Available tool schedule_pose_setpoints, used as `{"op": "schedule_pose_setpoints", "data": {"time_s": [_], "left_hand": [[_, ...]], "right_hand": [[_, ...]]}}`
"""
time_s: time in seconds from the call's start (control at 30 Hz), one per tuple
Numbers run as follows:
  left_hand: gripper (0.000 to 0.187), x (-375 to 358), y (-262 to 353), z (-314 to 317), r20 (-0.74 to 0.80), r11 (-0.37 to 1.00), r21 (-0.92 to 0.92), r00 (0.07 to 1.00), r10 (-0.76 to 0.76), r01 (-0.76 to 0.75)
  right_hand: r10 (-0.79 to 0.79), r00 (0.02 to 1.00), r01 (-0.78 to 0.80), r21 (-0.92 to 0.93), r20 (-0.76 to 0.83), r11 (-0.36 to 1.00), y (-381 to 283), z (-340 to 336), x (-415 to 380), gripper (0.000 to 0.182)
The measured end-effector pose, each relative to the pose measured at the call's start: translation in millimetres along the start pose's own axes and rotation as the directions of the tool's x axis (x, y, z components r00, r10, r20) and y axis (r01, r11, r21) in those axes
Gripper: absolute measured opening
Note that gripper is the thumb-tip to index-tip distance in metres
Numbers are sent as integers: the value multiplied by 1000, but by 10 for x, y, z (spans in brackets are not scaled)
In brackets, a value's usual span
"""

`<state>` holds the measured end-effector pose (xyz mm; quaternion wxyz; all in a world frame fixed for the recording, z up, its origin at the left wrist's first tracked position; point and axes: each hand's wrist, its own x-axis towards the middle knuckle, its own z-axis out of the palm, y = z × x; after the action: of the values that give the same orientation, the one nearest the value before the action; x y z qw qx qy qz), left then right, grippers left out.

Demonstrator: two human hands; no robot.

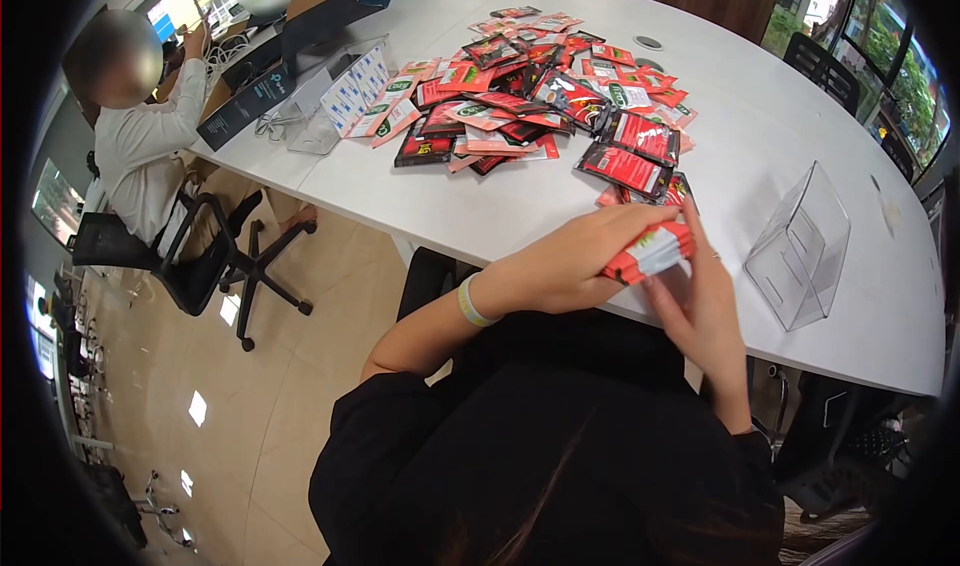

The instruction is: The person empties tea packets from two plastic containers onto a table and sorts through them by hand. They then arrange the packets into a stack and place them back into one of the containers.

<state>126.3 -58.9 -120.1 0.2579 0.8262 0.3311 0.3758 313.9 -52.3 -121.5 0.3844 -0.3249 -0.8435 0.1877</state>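
Between my two hands, at the near edge of the white table, is a small stack of red and white packets (650, 253). My left hand (575, 258) is wrapped round its left side. My right hand (705, 296) presses on the right side with thumb and fingers. Just beyond my hands lie red and black packets (625, 166), some partly hidden by my fingers. Farther off, a large loose heap of red, white and black packets (520, 96) spreads over the table.
A clear plastic holder (800, 246) stands at the right on the white table (450, 211). Left of the heap are another clear holder with a printed sheet (357, 91) and a dark box (245, 101). A person in white (150, 151) sits at the left; black chairs (825, 71) stand around.
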Motion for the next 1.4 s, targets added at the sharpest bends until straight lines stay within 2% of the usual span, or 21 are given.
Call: {"op": "schedule_pose_setpoints", "data": {"time_s": [0.07, 0.13, 0.17, 0.23, 0.3, 0.33, 0.43, 0.53, 0.57, 0.6, 0.67, 0.8, 0.87, 0.93, 1.0, 1.07, 1.1, 1.2, 1.23, 1.33, 1.4], "left_hand": [[56, -5, 46, -45, -28, 1000, -5, 1000, -5, 5], [48, -35, -10, -42, -39, 912, -404, 995, -94, 71], [48, -36, -28, -37, -41, 911, -407, 995, -93, 68], [46, -38, -61, -38, -91, 694, -718, 984, -154, 42], [44, -13, -30, -51, -114, 383, -924, 962, -246, -12], [44, 3, -14, -65, -113, 382, -924, 963, -244, -11], [52, 27, -50, -103, 8, 108, -992, 893, -451, 63], [52, 28, -136, -125, -44, 92, -996, 859, -510, 4], [42, 34, -105, -130, -51, 65, -998, 846, -531, -19], [42, 31, -119, -125, -44, 64, -998, 849, -526, -13], [41, 16, -173, -117, -76, 77, -996, 769, -635, -35], [38, 4, -180, -140, -85, 67, -996, 799, -595, -57], [37, 22, -177, -151, -121, 22, -990, 768, -629, -138], [38, 26, -107, -178, -145, 47, -988, 760, -633, -150], [46, 41, -122, -161, -190, 16, -970, 721, -667, -242], [45, 23, -212, -162, -178, 8, -974, 744, -644, -226], [46, 25, -220, -162, -175, -12, -970, 738, -652, -241], [47, 41, -214, -136, -163, -26, -971, 736, -658, -238], [48, 50, -221, -133, -161, -15, -974, 739, -655, -225], [46, 45, -207, -128, -149, -15, -979, 757, -636, -205], [43, 30, -226, -146, -288, 114, -953, 716, -636, -282]], "right_hand": [[-16, 1000, 17, -96, 2, 995, 79, -147, 23, 68], [-10, 997, -3, -175, -70, 985, 215, -305, 43, 65], [-7, 994, -10, -152, -108, 988, 225, -357, 51, 57], [-17, 998, 6, -176, -61, 984, 233, -458, 83, 54], [-26, 999, 22, -199, -18, 980, 266, -508, 125, 51], [-28, 1000, 29, -192, 6, 981, 282, -526, 148, 46], [-3, 999, 11, -194, 44, 981, 377, -566, 208, 37], [1, 995, 20, -225, 95, 974, 439, -584, 351, 28], [-20, 991, 53, -246, 134, 968, 460, -589, 415, 23], [-16, 992, 48, -250, 128, 967, 506, -569, 509, 23], [-183, 979, 202, -410, 85, 889, 633, -469, 770, 12], [-139, 989, 139, -645, 52, 751, 858, -160, 1423, 11], [-60, 995, 103, -709, 86, 698, 1013, 74, 1710, 16], [-87, 995, 100, -670, 53, 735, 1193, 313, 1846, 20], [-107, 994, 100, -633, 27, 768, 1319, 460, 1937, 25], [21, 993, 51, -578, 117, 814, 1425, 515, 1977, 37], [222, 944, -62, -527, 245, 848, 1384, 429, 2039, 48], [197, 957, -41, -575, 212, 817, 1442, 306, 1997, 54], [158, 977, -42, -592, 146, 805, 1442, 281, 1965, 52], [179, 976, -85, -546, 121, 833, 1418, 156, 2036, 42], [80, 996, -54, -481, 35, 875, 1406, 118, 2117, 35]]}}
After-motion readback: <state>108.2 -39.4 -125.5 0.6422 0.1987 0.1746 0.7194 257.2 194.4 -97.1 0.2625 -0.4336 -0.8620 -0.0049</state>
